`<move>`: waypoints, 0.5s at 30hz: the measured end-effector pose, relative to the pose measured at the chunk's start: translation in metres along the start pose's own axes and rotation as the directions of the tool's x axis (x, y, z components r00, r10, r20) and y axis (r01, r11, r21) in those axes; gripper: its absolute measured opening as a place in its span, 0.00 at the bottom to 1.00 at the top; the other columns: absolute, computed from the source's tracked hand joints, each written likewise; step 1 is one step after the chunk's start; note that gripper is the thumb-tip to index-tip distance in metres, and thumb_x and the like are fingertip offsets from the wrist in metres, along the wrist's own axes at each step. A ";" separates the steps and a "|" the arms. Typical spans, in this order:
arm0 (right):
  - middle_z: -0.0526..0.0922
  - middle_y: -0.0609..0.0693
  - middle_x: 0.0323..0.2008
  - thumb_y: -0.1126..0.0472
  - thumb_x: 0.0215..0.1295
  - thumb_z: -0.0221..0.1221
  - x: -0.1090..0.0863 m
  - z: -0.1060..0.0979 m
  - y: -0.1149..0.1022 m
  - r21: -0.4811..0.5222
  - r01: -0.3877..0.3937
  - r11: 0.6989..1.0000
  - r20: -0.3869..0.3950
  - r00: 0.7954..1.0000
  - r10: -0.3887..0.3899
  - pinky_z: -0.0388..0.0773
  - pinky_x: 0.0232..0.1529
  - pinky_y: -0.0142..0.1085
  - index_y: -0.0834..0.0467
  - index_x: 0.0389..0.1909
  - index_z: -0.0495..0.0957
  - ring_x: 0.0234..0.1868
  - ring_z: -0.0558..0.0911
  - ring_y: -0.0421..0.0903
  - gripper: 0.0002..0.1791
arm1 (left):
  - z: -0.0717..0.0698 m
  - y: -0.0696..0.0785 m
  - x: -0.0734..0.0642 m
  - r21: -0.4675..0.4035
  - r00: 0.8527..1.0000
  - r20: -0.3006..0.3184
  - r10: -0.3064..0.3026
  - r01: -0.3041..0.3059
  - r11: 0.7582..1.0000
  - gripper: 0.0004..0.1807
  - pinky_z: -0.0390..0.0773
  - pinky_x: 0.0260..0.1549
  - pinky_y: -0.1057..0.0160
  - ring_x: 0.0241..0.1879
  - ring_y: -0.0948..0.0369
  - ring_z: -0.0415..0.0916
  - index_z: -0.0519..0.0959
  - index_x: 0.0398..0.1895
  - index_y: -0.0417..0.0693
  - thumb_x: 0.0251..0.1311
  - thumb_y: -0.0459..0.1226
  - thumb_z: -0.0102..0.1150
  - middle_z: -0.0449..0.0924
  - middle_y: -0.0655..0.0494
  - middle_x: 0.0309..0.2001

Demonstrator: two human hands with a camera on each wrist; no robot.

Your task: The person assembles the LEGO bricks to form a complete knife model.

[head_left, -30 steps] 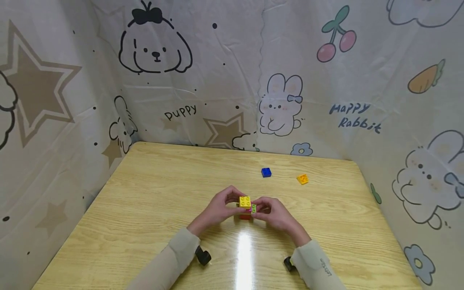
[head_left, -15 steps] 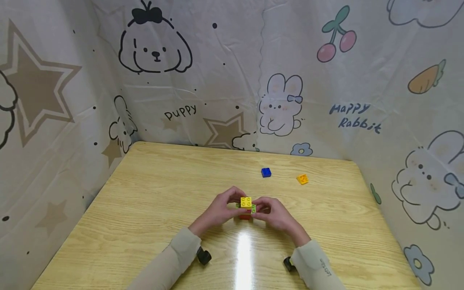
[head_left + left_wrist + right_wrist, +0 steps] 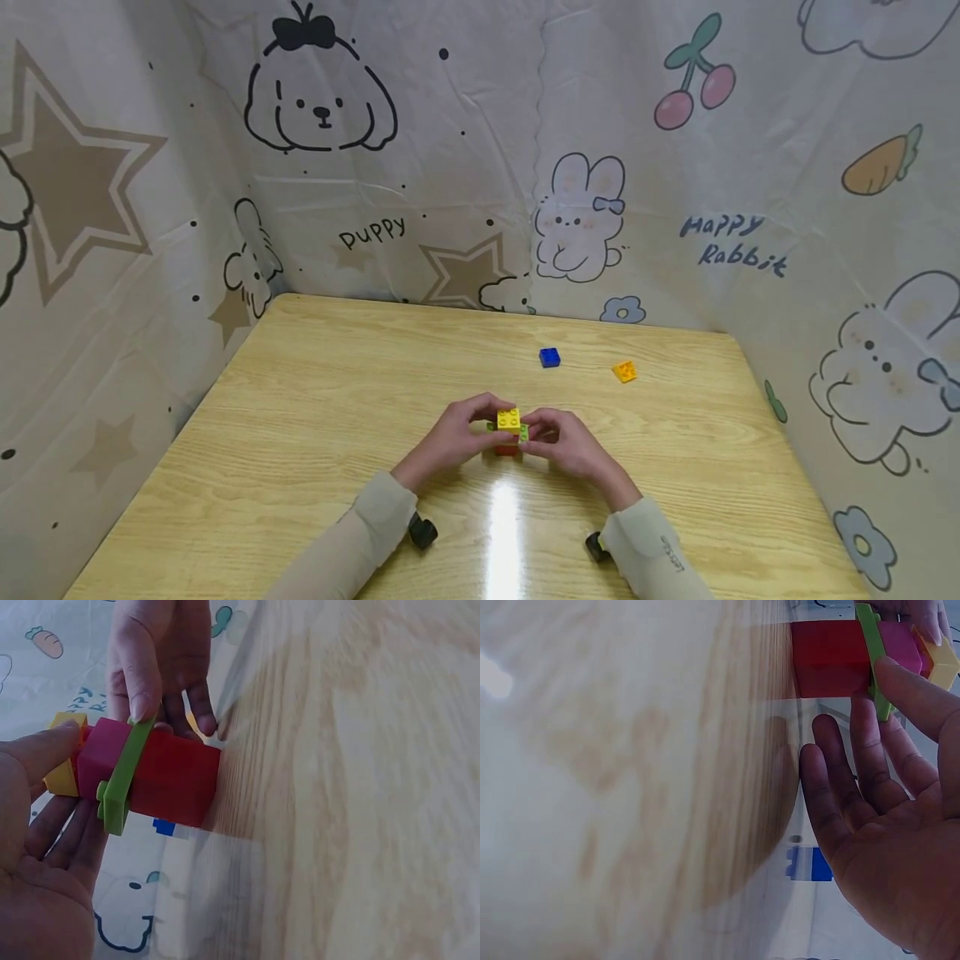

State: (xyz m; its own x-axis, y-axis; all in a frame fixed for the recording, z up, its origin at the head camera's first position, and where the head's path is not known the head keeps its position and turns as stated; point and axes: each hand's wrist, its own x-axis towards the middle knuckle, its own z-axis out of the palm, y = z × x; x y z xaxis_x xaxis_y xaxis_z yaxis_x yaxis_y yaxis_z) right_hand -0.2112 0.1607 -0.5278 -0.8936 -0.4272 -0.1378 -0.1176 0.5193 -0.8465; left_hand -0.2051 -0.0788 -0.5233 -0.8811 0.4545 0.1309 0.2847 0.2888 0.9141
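Observation:
A toy brick stack stands on the table between the hands: a red block (image 3: 176, 776) at the bottom, a long thin green plate (image 3: 122, 784) across it, a pink block (image 3: 103, 750) above. A yellow brick (image 3: 508, 419) tops the stack. With thumb and fingers, my left hand (image 3: 459, 433) pinches this yellow brick; a sliver of red shows beneath it in both wrist views. My right hand (image 3: 567, 443) pinches one end of the green plate, thumb on its edge, other fingers stretched out beside the red block.
Behind the stack lie a blue brick (image 3: 550, 357) and, farther right, an orange brick (image 3: 626, 372). The wooden table (image 3: 360, 358) is bordered at the back and sides by a printed curtain (image 3: 420, 108).
The left hand has shifted slightly right and then sunk a little with the yellow brick. The right hand holds its place at the green plate.

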 end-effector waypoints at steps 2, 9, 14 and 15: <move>0.85 0.49 0.44 0.59 0.69 0.68 0.000 0.000 -0.001 0.002 0.000 1.000 -0.004 1.000 0.000 0.83 0.57 0.46 0.58 0.57 0.82 0.47 0.82 0.45 0.18 | 0.000 0.000 0.000 0.018 1.000 -0.003 0.011 -0.011 1.000 0.19 0.78 0.64 0.54 0.54 0.64 0.81 0.82 0.58 0.59 0.64 0.43 0.71 0.84 0.65 0.54; 0.85 0.49 0.44 0.59 0.69 0.68 -0.001 0.000 -0.003 0.010 -0.002 1.000 -0.004 1.000 0.002 0.83 0.57 0.46 0.58 0.57 0.82 0.47 0.82 0.45 0.18 | 0.001 0.002 -0.001 0.075 0.999 -0.010 0.045 -0.044 0.996 0.18 0.79 0.62 0.54 0.53 0.65 0.81 0.82 0.57 0.58 0.65 0.43 0.70 0.85 0.64 0.54; 0.85 0.49 0.44 0.59 0.69 0.68 -0.001 0.000 -0.003 0.011 0.000 1.000 0.000 1.000 0.000 0.83 0.57 0.46 0.58 0.56 0.82 0.47 0.82 0.45 0.17 | 0.001 0.002 -0.002 0.094 0.997 -0.018 0.070 -0.068 0.993 0.18 0.79 0.62 0.55 0.51 0.66 0.81 0.82 0.57 0.56 0.65 0.40 0.70 0.85 0.64 0.54; 0.85 0.49 0.44 0.59 0.69 0.68 -0.001 0.000 -0.003 0.011 -0.001 1.000 0.000 1.000 0.001 0.83 0.57 0.46 0.58 0.56 0.82 0.47 0.82 0.45 0.17 | 0.002 0.002 -0.002 0.101 0.997 -0.018 0.077 -0.075 0.992 0.18 0.79 0.62 0.56 0.50 0.66 0.81 0.82 0.57 0.56 0.65 0.40 0.70 0.85 0.64 0.54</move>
State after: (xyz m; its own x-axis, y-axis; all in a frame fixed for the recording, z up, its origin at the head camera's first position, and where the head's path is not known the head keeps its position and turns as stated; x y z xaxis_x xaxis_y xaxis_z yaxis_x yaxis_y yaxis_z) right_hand -0.2100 0.1597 -0.5253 -0.8938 -0.4267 -0.1381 -0.1125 0.5115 -0.8519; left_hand -0.2021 -0.0776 -0.5222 -0.8632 0.4603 0.2075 0.3862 0.3373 0.8585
